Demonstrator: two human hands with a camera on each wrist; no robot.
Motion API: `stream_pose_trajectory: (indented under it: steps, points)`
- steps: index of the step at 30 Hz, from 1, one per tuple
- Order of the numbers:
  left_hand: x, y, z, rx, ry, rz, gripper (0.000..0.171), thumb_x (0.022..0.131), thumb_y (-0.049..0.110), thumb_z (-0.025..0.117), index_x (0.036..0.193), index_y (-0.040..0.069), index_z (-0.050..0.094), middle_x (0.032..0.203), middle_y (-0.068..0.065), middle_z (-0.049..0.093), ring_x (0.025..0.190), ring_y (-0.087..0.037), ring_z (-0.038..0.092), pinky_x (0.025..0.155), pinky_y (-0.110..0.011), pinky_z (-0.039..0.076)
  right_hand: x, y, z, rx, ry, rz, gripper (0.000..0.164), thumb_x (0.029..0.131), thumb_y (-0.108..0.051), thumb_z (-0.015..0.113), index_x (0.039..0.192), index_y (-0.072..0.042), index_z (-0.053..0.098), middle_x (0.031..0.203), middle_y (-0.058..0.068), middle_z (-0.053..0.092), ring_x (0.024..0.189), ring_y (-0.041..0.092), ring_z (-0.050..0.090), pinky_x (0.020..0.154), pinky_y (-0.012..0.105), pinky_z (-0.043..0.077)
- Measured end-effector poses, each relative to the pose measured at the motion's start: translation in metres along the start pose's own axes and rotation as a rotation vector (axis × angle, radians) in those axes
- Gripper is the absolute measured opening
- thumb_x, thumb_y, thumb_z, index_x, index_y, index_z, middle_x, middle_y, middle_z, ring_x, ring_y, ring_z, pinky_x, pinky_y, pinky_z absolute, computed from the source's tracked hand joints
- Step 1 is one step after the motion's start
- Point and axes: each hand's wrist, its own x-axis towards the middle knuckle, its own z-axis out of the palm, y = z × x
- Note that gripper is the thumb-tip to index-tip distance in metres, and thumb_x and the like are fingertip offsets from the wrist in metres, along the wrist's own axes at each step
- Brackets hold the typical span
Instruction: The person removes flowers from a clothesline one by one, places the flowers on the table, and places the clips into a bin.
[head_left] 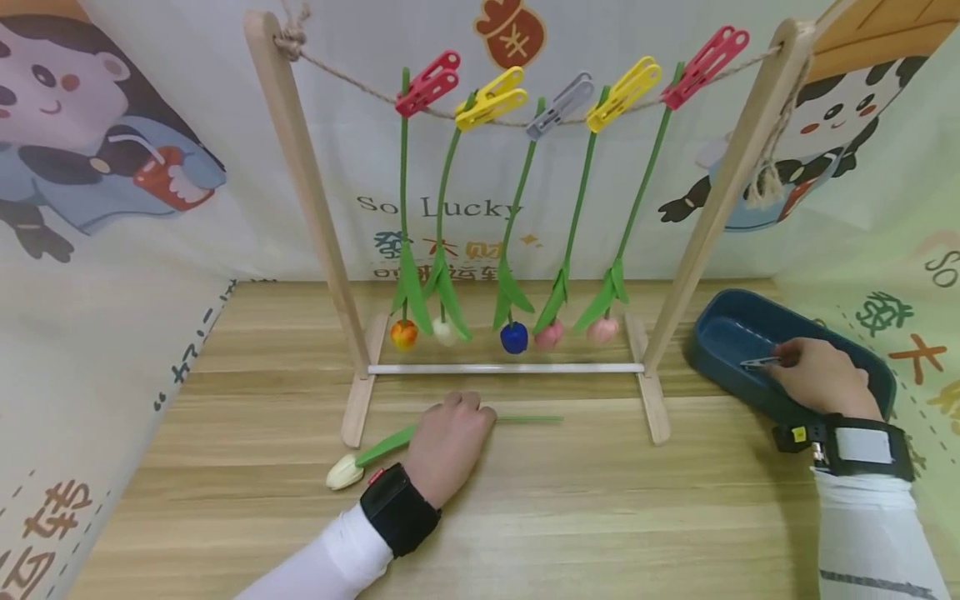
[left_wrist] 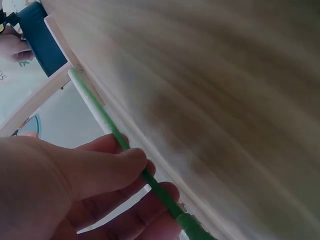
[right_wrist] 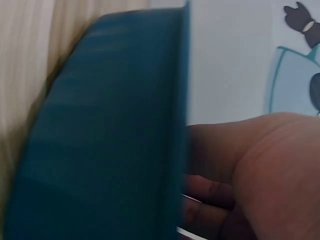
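Note:
My left hand (head_left: 450,446) pinches the green stem of a white artificial tulip (head_left: 345,472) in front of the rack, its flower pointing left. The left wrist view shows the thumb and fingers around the stem (left_wrist: 161,194). At the right, my right hand (head_left: 825,379) reaches into a dark blue box (head_left: 723,379) and holds a greyish clothespin (head_left: 759,362) at its fingertips. In the right wrist view the box wall (right_wrist: 100,130) hides those fingertips.
A wooden rack (head_left: 303,192) carries a twine line (head_left: 352,83). Several tulips hang from it heads down, including a blue one (head_left: 514,337), under red, yellow and grey clothespins (head_left: 561,104). A white bar (head_left: 502,368) joins the feet. Printed cloth (head_left: 300,233) stands behind.

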Motion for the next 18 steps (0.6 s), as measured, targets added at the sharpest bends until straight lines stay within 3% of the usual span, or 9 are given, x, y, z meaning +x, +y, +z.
stream_pose_trajectory:
  steps: [3, 8, 13, 18]
  points:
    - [0.003, 0.000, 0.002, -0.009, -0.037, -0.016, 0.018, 0.088, -0.004, 0.074, 0.085, 0.014, 0.076, 0.082, -0.005, 0.064, 0.080, -0.024, 0.067, 0.061, -0.040, 0.061, 0.006, 0.005, 0.002, -0.004, -0.048, 0.027, 0.051, 0.103, -0.028, 0.062, 0.134, 0.013, 0.058, 0.132, 0.039, 0.060, 0.117, 0.063, 0.053, 0.087, 0.077, 0.039]
    - [0.006, 0.001, 0.002, -0.030, -0.086, -0.031, 0.018, 0.092, -0.002, 0.074, 0.087, 0.014, 0.078, 0.084, -0.005, 0.065, 0.083, -0.025, 0.068, 0.063, -0.041, 0.062, 0.014, 0.010, 0.005, -0.020, -0.090, 0.024, 0.043, 0.102, -0.026, 0.064, 0.125, 0.010, 0.065, 0.126, 0.039, 0.061, 0.109, 0.056, 0.059, 0.078, 0.065, 0.052]
    - [0.007, 0.000, 0.002, -0.043, -0.115, -0.036, 0.017, 0.092, -0.003, 0.074, 0.088, 0.013, 0.079, 0.084, -0.005, 0.066, 0.083, -0.025, 0.068, 0.064, -0.042, 0.062, 0.017, 0.010, 0.007, -0.032, -0.101, 0.016, 0.038, 0.102, -0.023, 0.066, 0.121, 0.010, 0.067, 0.128, 0.042, 0.058, 0.108, 0.055, 0.059, 0.078, 0.063, 0.053]
    - [0.006, -0.001, 0.002, -0.048, -0.108, -0.038, 0.016, 0.091, -0.003, 0.075, 0.089, 0.012, 0.079, 0.085, -0.006, 0.066, 0.083, -0.025, 0.068, 0.063, -0.042, 0.062, 0.016, 0.009, 0.005, -0.021, -0.108, 0.023, 0.043, 0.101, -0.026, 0.067, 0.126, 0.009, 0.065, 0.131, 0.042, 0.056, 0.112, 0.056, 0.057, 0.080, 0.063, 0.053]
